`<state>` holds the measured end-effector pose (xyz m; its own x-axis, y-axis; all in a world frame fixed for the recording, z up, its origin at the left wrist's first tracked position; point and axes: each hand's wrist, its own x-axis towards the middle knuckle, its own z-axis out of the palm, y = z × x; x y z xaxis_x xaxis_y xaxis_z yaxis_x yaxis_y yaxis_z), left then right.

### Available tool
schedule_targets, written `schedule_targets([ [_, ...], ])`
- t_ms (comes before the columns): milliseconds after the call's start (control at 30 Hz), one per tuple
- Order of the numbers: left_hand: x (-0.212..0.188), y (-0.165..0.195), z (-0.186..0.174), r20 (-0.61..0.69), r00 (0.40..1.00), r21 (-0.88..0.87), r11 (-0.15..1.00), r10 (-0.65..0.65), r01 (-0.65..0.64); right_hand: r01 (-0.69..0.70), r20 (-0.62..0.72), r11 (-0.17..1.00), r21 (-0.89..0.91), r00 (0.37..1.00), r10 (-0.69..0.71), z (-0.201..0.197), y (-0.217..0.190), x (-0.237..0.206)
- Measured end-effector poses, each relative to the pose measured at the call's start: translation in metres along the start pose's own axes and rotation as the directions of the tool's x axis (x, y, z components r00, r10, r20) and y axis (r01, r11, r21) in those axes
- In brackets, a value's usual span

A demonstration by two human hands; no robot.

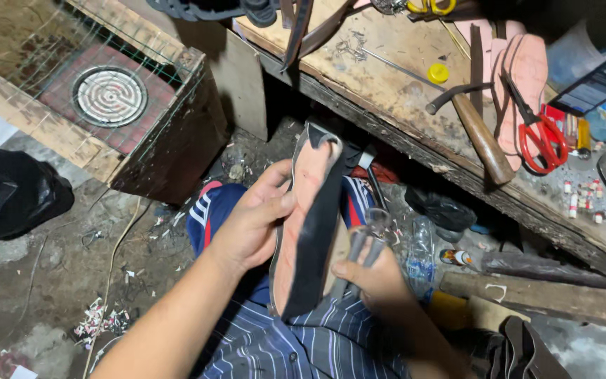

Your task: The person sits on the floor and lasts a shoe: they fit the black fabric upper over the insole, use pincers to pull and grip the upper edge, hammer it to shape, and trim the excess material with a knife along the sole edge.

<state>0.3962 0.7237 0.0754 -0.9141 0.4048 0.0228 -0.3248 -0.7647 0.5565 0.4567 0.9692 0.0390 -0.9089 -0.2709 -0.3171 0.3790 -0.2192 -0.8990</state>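
I am gripping the shoe sole (301,224) upright over my lap with my left hand (250,224), fingers clenched on its edge, while my right hand (373,277) is grasping metal pliers (362,245) beside its black strap (320,231), apparently only partly fitted.

**Things Sitting Around the Wooden Workbench**

A wooden workbench (387,77) is stretching across the top right. A hammer (475,126) is lying on it, with red scissors (541,137) just to its right. A small yellow cap (438,73) is resting above the hammer. Left of the bench, a brick box with a round coil heater (109,96) is sitting. A black bag (8,189) is lying far left, on the dirty floor (71,267).
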Motion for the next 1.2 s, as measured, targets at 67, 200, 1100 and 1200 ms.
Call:
schedule_targets([
  [67, -0.012, -0.004, -0.001, -0.172, 0.981, 0.191, 0.980, 0.088, -0.055, 0.057, -0.203, 0.982, -0.181, 0.975, -0.094, 0.009, -0.006, -0.007],
  [200, -0.047, -0.010, -0.009, -0.359, 0.930, 0.179, 0.984, 0.072, -0.007, 0.081, -0.292, 0.924, -0.373, 0.935, -0.200, 0.033, -0.023, -0.016],
  [1100, -0.082, 0.042, -0.065, -0.533, 0.844, -0.127, 0.981, 0.059, -0.149, 0.140, 0.081, 0.208, -0.968, 0.960, -0.267, 0.052, 0.007, -0.062],
  [1200, -0.086, 0.041, -0.058, -0.545, 0.838, -0.164, 0.975, 0.037, -0.149, 0.095, 0.044, 0.212, -0.973, 0.971, -0.234, 0.055, 0.003, -0.064],
])
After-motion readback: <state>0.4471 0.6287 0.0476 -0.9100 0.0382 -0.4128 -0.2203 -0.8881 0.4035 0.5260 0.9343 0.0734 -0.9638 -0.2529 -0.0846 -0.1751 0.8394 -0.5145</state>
